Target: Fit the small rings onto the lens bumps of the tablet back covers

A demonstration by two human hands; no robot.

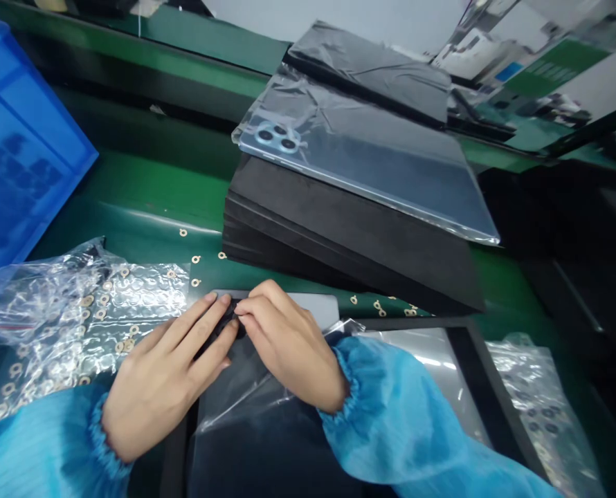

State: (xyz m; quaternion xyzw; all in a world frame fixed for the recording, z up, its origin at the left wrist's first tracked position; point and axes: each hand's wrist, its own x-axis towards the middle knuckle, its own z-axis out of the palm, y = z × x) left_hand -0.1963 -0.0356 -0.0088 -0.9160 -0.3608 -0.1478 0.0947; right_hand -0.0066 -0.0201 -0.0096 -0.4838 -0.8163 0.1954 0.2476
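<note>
My left hand [170, 373] and my right hand [287, 346] meet at their fingertips, and both pinch a small black soft piece [230, 321], perhaps foam or film. Most of it is hidden by my fingers. Beneath my hands lies a grey flat device [313, 308] with a rounded corner, partly covered by a black sheet in clear plastic film [250, 429]. Farther ahead, a silver-blue tablet with a triple camera bump [360, 152], sealed in a clear sleeve, rests tilted on a stack of black foam sheets [339, 228].
A clear bag of small gold ring washers [79, 304] lies left of my hands, with loose washers on the green mat [131, 187]. A blue plastic crate [17, 138] stands far left. A black frame tray [474, 373] and another bag [536, 408] lie right.
</note>
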